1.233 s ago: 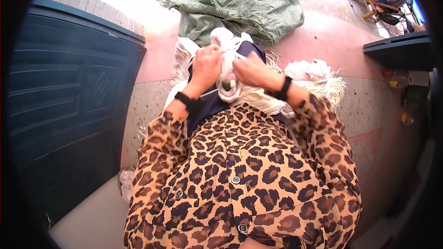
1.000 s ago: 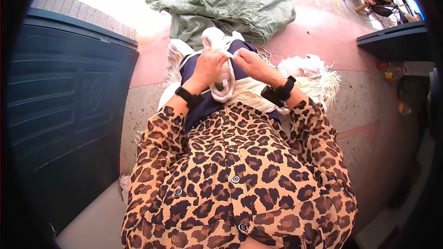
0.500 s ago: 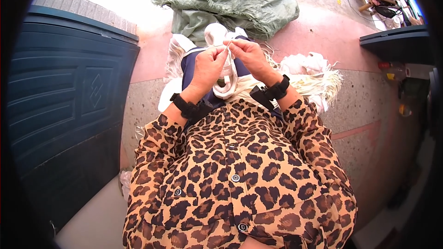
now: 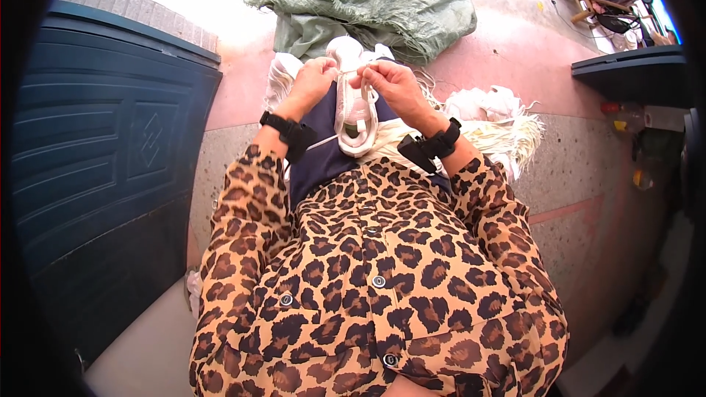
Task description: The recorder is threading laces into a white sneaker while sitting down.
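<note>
A white shoe (image 4: pixel 356 114) lies on my lap, its heel toward me and its opening facing up. Over its front part, my right hand (image 4: pixel 393 87) is closed in a pinch on a thin white shoelace (image 4: pixel 347 72). Up and to the left of the shoe, my left hand (image 4: pixel 315 79) is pinched too, and the lace seems to run across to it; the fingertips are small in the picture. Another white strand crosses the dark trousers (image 4: pixel 323 117) left of the heel.
Bundled cream laces (image 4: pixel 507 136) spread beside my right leg, near white cloth-like items (image 4: pixel 485 101). More white shoes (image 4: pixel 344 50) sit beyond my knees, before a green woven sack (image 4: pixel 375 4). A dark blue panelled door (image 4: pixel 110 125) stands at left, a dark ledge (image 4: pixel 625 66) at right.
My left hand has moved away from the right one, to the left and slightly farther out. My right hand stays nearly in place. More of the shoe now shows between them.
</note>
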### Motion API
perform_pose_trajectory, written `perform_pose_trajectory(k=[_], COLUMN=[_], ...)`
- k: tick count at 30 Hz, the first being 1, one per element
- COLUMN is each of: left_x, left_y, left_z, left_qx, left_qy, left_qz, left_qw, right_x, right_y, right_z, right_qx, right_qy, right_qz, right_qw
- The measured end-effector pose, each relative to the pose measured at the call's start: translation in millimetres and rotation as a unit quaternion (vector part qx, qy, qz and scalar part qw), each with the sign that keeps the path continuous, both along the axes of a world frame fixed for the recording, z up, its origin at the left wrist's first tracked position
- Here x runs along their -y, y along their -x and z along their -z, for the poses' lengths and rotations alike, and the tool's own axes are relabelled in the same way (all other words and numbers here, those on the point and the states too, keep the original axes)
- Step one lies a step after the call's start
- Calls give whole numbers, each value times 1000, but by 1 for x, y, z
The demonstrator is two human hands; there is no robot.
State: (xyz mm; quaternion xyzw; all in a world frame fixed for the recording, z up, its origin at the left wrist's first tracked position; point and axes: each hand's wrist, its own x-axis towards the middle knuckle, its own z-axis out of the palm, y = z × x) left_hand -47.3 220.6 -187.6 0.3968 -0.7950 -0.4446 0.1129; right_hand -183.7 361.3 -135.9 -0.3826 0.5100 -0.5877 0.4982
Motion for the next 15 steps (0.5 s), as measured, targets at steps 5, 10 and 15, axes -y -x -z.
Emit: perform_pose_trajectory(k=[5, 10, 15], left_x=[22, 34, 37], left_y=[11, 24, 21], left_z=[11, -16, -46], left_qx=[55, 60, 51], left_qy=[-58, -148, -271], left_qz=[75, 160, 112], left_qw=[994, 974, 955], right_x=[-2, -4, -13], right_y=[0, 21, 100], right_z=[-12, -79, -163], right_qx=[13, -78, -139], right_qy=[22, 132, 269], right_qz=[-17, 10, -31], right_qw=[1000, 988, 952])
